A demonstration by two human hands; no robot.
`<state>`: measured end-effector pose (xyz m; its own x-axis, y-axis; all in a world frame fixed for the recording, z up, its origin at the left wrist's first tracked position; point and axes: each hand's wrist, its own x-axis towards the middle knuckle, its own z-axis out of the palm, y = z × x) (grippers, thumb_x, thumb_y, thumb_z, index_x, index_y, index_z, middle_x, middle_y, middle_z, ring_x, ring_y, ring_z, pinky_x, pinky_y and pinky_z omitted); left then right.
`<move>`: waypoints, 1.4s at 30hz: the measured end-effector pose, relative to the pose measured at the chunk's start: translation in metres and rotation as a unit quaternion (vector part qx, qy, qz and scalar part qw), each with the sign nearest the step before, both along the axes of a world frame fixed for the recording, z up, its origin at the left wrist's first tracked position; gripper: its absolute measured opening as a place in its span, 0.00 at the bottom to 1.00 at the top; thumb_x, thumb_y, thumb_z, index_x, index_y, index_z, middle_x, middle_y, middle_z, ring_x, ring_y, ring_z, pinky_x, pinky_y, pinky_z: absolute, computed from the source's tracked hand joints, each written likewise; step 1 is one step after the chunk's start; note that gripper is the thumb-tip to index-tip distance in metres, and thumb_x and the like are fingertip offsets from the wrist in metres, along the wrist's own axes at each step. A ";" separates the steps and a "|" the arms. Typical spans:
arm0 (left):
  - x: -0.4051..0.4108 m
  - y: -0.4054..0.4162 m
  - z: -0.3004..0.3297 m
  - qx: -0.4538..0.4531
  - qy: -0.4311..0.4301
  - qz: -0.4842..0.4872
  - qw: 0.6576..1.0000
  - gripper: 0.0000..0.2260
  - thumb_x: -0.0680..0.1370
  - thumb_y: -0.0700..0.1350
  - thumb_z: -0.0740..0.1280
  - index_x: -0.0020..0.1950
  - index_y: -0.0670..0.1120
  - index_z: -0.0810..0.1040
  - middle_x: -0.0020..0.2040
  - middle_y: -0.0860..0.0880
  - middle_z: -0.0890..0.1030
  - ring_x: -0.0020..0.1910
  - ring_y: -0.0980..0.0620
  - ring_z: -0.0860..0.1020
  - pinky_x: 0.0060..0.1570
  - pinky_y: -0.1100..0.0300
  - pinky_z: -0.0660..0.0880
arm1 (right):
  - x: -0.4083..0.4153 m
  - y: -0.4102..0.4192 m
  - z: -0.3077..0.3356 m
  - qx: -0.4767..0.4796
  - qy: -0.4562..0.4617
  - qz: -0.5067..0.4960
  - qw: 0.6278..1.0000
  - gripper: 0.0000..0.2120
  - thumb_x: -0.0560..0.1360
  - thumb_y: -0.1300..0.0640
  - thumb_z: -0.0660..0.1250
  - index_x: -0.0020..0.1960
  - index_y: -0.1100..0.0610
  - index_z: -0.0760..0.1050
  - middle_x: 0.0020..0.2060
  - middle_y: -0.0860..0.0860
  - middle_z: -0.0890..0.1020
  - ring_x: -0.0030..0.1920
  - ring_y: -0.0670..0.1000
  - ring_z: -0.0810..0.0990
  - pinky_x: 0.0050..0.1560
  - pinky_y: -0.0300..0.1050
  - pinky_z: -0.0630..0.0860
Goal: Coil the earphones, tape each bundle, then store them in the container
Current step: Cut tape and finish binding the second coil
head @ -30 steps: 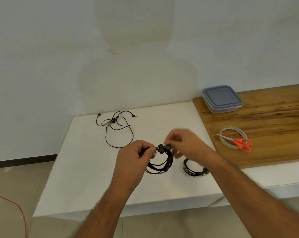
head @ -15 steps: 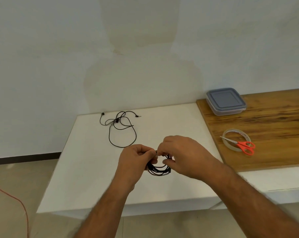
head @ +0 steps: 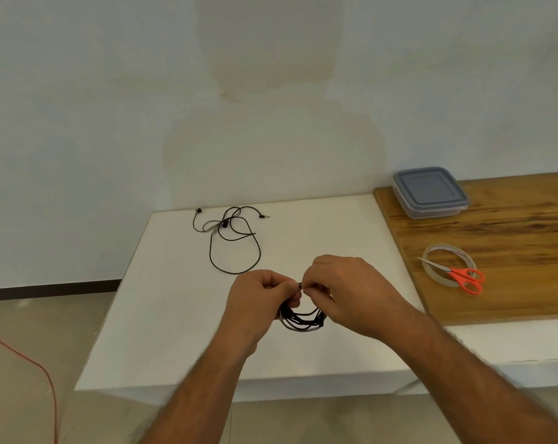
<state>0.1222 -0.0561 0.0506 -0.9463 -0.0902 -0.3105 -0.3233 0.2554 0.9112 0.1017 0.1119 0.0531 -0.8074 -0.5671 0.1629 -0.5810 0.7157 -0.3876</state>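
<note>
Both hands are pinching the coiled earphones (head: 301, 318) over the white bench (head: 175, 315), left hand (head: 258, 302) and right hand (head: 351, 290) grip meeting up top.

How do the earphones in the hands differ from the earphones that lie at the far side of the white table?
The held earphones are wound into a compact coil; the far earphones lie loose in wide, uneven loops. The held earphones hang between the left hand and the right hand, each with a pinching grip at the top; the far earphones lie untouched on the white table. The held coil is near the person; the other is near the wall. Both have thin black cables.
</note>
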 end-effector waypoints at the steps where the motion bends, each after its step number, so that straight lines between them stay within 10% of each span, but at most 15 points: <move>1: 0.001 0.001 0.000 -0.017 0.009 -0.006 1.000 0.05 0.76 0.40 0.69 0.41 0.43 0.84 0.36 0.47 0.85 0.38 0.51 0.84 0.39 0.61 0.80 | 0.000 0.001 0.000 -0.007 -0.008 -0.007 1.000 0.08 0.79 0.54 0.61 0.47 0.52 0.79 0.39 0.46 0.78 0.39 0.48 0.76 0.41 0.47 0.75; 15: 0.002 0.005 0.006 -0.166 0.044 -0.142 0.975 0.04 0.74 0.44 0.71 0.41 0.52 0.85 0.35 0.55 0.84 0.39 0.55 0.81 0.46 0.56 0.78 | -0.005 0.006 -0.001 -0.177 -0.246 -0.156 0.940 0.04 0.67 0.59 0.72 0.34 0.51 0.82 0.31 0.47 0.83 0.34 0.45 0.81 0.41 0.47 0.80; 22: 0.005 0.003 0.006 -0.201 0.115 -0.184 0.955 0.04 0.75 0.46 0.72 0.43 0.55 0.84 0.37 0.62 0.82 0.39 0.64 0.78 0.39 0.70 0.73 | -0.015 0.017 -0.005 -0.300 -0.479 -0.148 0.812 0.02 0.70 0.66 0.70 0.40 0.64 0.81 0.37 0.60 0.83 0.39 0.54 0.82 0.55 0.51 0.78; 31: 0.006 0.005 0.006 -0.225 0.244 -0.215 0.918 0.04 0.75 0.46 0.72 0.48 0.52 0.86 0.41 0.58 0.84 0.43 0.60 0.79 0.44 0.63 0.74 | -0.019 0.029 -0.010 -0.395 -0.651 -0.084 0.643 0.07 0.72 0.68 0.68 0.40 0.58 0.75 0.34 0.55 0.78 0.33 0.53 0.79 0.42 0.51 0.79; 34: 0.008 0.007 0.006 -0.216 0.251 -0.212 0.919 0.04 0.75 0.46 0.73 0.47 0.53 0.86 0.40 0.59 0.84 0.43 0.60 0.80 0.44 0.63 0.75 | -0.020 0.029 -0.012 -0.370 -0.643 -0.067 0.667 0.06 0.75 0.68 0.66 0.44 0.58 0.77 0.35 0.55 0.79 0.32 0.51 0.78 0.42 0.49 0.80; 42: 0.005 0.003 0.001 -0.139 0.165 -0.136 0.967 0.04 0.74 0.45 0.73 0.42 0.55 0.85 0.34 0.58 0.81 0.32 0.61 0.74 0.34 0.69 0.69 | -0.015 0.029 -0.001 -0.352 -0.331 -0.080 0.872 0.04 0.76 0.63 0.69 0.49 0.62 0.81 0.43 0.55 0.86 0.44 0.50 0.84 0.51 0.45 0.79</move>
